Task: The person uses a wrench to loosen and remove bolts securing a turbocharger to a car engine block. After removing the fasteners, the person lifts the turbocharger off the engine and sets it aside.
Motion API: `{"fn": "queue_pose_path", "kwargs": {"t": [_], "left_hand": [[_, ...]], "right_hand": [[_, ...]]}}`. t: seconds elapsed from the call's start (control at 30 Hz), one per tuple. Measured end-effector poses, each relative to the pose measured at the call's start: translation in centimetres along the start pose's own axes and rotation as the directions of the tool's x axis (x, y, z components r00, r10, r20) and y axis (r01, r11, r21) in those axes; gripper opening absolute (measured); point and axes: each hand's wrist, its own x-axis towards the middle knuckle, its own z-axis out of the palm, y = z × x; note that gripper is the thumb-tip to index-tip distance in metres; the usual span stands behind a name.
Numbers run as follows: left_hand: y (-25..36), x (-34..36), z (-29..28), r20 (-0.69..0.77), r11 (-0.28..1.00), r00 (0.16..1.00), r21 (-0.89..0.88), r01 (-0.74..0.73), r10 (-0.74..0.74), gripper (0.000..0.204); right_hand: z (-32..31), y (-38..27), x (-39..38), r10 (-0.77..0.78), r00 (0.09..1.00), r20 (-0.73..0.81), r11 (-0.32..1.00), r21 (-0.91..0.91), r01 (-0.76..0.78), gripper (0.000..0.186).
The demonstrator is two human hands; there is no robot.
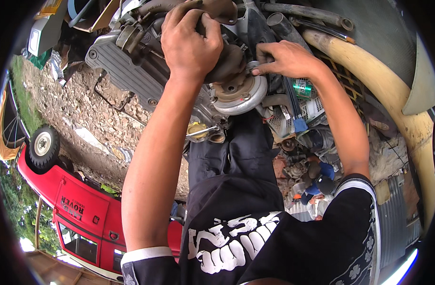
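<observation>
Left fingers (191, 19) partly hide brown casting (221, 9).

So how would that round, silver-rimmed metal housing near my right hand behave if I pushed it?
The round, silver-rimmed metal housing is probably heavy for its size, judging by its thick cast look. Its solid rim suggests stiffness. It may barely slide, appearing joined to the rusty-brown metal casting.

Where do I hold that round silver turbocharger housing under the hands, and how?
Probably by the lower rim of the turbocharger housing, with a cupped palm coming from the person's body side. That rim curves outward and lies bare there, while the left hand sits above and the right hand is by its upper right edge.
</observation>
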Motion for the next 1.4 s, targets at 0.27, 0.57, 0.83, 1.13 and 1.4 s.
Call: {"fn": "queue_pose_path", "kwargs": {"t": [0.27, 0.57, 0.83, 1.13, 1.4], "left_hand": [[-0.2, 0.0, 0.0, 0.000, 1.000, 1.000, -0.008, -0.006, 0.006, 0.017], [0.6, 0.7, -0.1, -0.024, 0.995, 1.000, -0.099, -0.014, 0.012, 0.009], [0.8, 0.8, -0.1, -0.028, 0.996, 1.000, -0.087, -0.015, 0.012, 0.009], [0.1, 0.2, -0.1, 0.012, 0.999, 0.999, 0.017, -0.039, 0.039, 0.014], [0.2, 0.1, 0.0, -0.010, 1.000, 1.000, 0.002, -0.013, 0.013, 0.016]], "right_hand": [[-0.3, -0.5, 0.6, 0.063, 0.988, 0.142, 0.986, -0.164, -0.040, 0.062], [-0.9, 1.1, 1.4, 0.008, 0.957, 0.290, 0.996, -0.093, 0.019, 0.063], [-0.7, 1.3, 1.6, -0.039, 0.960, 0.277, 0.997, -0.048, 0.055, 0.054], [-1.1, -0.9, 0.5, 0.089, 0.963, 0.255, 0.986, -0.159, -0.049, 0.055], [0.5, -0.6, -0.4, 0.089, 0.995, 0.051, 0.974, -0.212, -0.077, 0.046]]}}
